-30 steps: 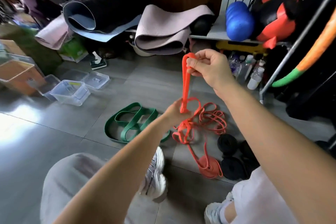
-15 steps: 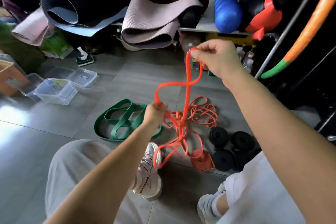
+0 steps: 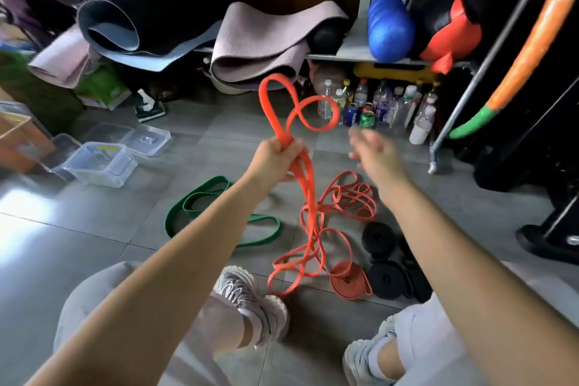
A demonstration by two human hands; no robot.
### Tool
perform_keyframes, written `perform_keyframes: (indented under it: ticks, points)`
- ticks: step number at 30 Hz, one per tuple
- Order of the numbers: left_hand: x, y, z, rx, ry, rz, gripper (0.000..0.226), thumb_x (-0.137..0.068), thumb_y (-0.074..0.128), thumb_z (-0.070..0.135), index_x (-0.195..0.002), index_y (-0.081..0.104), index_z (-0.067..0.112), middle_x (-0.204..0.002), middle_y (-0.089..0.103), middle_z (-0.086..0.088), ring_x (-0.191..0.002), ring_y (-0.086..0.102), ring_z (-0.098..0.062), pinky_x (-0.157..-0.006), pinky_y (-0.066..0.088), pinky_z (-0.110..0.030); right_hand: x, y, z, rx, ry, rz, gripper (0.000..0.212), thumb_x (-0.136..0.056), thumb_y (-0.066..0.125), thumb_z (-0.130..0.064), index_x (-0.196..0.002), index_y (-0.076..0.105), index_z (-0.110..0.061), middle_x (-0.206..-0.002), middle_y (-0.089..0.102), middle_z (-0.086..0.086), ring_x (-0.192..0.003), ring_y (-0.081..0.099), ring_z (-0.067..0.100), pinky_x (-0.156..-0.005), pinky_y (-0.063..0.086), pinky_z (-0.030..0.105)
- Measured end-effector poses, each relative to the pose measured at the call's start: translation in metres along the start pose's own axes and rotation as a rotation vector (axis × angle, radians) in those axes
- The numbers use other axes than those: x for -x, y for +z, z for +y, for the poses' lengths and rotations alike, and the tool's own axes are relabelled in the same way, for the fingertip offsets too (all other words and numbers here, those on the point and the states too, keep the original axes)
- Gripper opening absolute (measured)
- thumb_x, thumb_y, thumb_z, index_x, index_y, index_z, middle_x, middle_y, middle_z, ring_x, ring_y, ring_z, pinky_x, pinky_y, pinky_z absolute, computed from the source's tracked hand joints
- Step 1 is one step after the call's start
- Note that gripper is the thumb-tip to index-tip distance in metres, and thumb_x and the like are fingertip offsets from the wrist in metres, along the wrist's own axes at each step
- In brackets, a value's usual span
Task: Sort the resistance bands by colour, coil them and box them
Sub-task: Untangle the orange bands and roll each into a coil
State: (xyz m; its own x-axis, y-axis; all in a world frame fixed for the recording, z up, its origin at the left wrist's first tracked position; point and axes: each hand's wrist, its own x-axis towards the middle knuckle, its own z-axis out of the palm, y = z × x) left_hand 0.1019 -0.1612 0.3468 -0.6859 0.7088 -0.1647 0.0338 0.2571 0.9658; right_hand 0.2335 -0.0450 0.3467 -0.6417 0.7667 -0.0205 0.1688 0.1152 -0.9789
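Your left hand (image 3: 280, 155) is clenched round the orange resistance band (image 3: 310, 194) near its upper end. Two loops stand above the fist; the rest hangs into a loose tangle on the tile floor (image 3: 94, 229). Your right hand (image 3: 376, 152) is blurred, fingers spread, holding nothing.

The band looks light, limp and rubbery, so it is likely grippy, springy and prone to twisting. Take the hanging strands just below the fist, not the tangle.

A coiled orange band (image 3: 347, 283) and coiled black bands (image 3: 387, 279) lie together. The green bands (image 3: 216, 182) and clear plastic boxes (image 3: 100, 163) sit off left.
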Motion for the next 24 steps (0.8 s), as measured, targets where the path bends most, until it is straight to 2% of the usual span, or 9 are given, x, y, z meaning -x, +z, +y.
perform_keyframes:
  ticks: [2, 4, 7, 10, 13, 15, 18, 21, 24]
  points:
    - [0.006, -0.006, 0.023, 0.069, 0.051, -0.027, 0.022, -0.099, 0.046, 0.019, -0.081, 0.058, 0.013, -0.056, 0.063, 0.003, -0.052, 0.062, -0.01, -0.053, 0.056, -0.027, 0.007, 0.012, 0.029, 0.144, 0.046, -0.272, 0.074, -0.079, 0.068, -0.047, -0.138, 0.043, -0.011, -0.136, 0.05, 0.004, -0.121, 0.049, 0.015, -0.096, 0.039, 0.027]
    - [0.013, -0.01, 0.049, 0.143, 0.106, -0.018, 0.023, -0.099, 0.045, 0.015, -0.081, 0.06, 0.011, -0.058, 0.064, -0.001, -0.054, 0.064, -0.014, -0.054, 0.058, -0.033, 0.014, 0.035, 0.044, 0.286, 0.072, -0.442, 0.057, -0.08, 0.072, -0.033, -0.129, 0.05, -0.014, -0.119, 0.055, -0.004, -0.11, 0.051, 0.011, -0.084, 0.041, 0.02]
    - [0.022, -0.028, 0.089, 0.354, 0.182, 0.027, 0.034, -0.096, 0.044, 0.009, -0.069, 0.065, 0.011, -0.055, 0.062, -0.003, -0.051, 0.061, -0.019, -0.058, 0.054, -0.035, 0.014, 0.055, 0.075, 0.491, 0.01, -0.334, 0.008, -0.082, 0.07, -0.024, -0.082, 0.062, -0.026, -0.079, 0.062, -0.009, -0.083, 0.059, 0.016, -0.067, 0.039, 0.024]
    - [0.021, -0.059, 0.114, 0.584, 0.245, 0.044, 0.027, -0.097, 0.045, 0.012, -0.074, 0.055, 0.001, -0.057, 0.055, -0.007, -0.049, 0.056, -0.019, -0.053, 0.051, -0.03, 0.007, 0.048, 0.111, 0.62, 0.079, -0.244, 0.019, -0.084, 0.065, -0.023, -0.066, 0.058, -0.025, -0.076, 0.068, 0.0, -0.077, 0.064, 0.023, -0.07, 0.048, 0.031]
    - [0.013, -0.082, 0.114, 0.389, 0.281, 0.126, 0.017, -0.099, 0.044, 0.017, -0.094, 0.049, 0.002, -0.066, 0.051, -0.007, -0.053, 0.055, -0.017, -0.05, 0.051, -0.027, -0.006, 0.04, 0.105, 0.342, 0.195, -0.172, 0.024, -0.089, 0.06, -0.018, -0.066, 0.058, -0.022, -0.077, 0.071, 0.008, -0.071, 0.066, 0.025, -0.07, 0.054, 0.041]
    - [0.009, -0.085, 0.109, 0.291, 0.239, 0.152, 0.016, -0.098, 0.047, 0.015, -0.087, 0.054, 0.005, -0.058, 0.057, -0.001, -0.051, 0.057, -0.014, -0.051, 0.051, -0.026, -0.015, 0.038, 0.068, 0.108, 0.203, -0.139, 0.017, -0.092, 0.057, -0.015, -0.077, 0.057, -0.021, -0.086, 0.07, 0.015, -0.067, 0.067, 0.018, -0.06, 0.055, 0.034]
    - [0.005, -0.075, 0.089, 0.046, 0.115, 0.135, 0.024, -0.095, 0.046, 0.011, -0.075, 0.057, 0.016, -0.05, 0.061, 0.006, -0.048, 0.059, -0.01, -0.057, 0.056, -0.032, -0.027, 0.037, -0.005, -0.136, 0.075, -0.161, 0.007, -0.094, 0.054, -0.011, -0.087, 0.055, -0.012, -0.078, 0.068, 0.01, -0.057, 0.066, 0.009, -0.053, 0.055, 0.023]
    - [0.005, -0.055, 0.062, -0.097, 0.085, 0.062, 0.026, -0.092, 0.045, 0.001, -0.079, 0.057, 0.02, -0.055, 0.062, 0.008, -0.052, 0.058, -0.01, -0.063, 0.054, -0.032, -0.032, 0.039, -0.069, -0.16, -0.111, -0.193, 0.013, -0.093, 0.053, -0.006, -0.082, 0.055, -0.013, -0.066, 0.069, 0.0, -0.053, 0.066, 0.007, -0.052, 0.055, 0.023]
    - [0.007, -0.035, 0.042, -0.136, 0.125, 0.035, 0.008, -0.095, 0.05, 0.009, -0.094, 0.054, 0.015, -0.07, 0.059, 0.0, -0.058, 0.058, -0.009, -0.055, 0.053, -0.027, -0.031, 0.042, -0.113, -0.032, -0.23, -0.212, 0.016, -0.091, 0.056, -0.005, -0.079, 0.057, -0.015, -0.076, 0.069, 0.006, -0.062, 0.068, 0.012, -0.056, 0.058, 0.025]
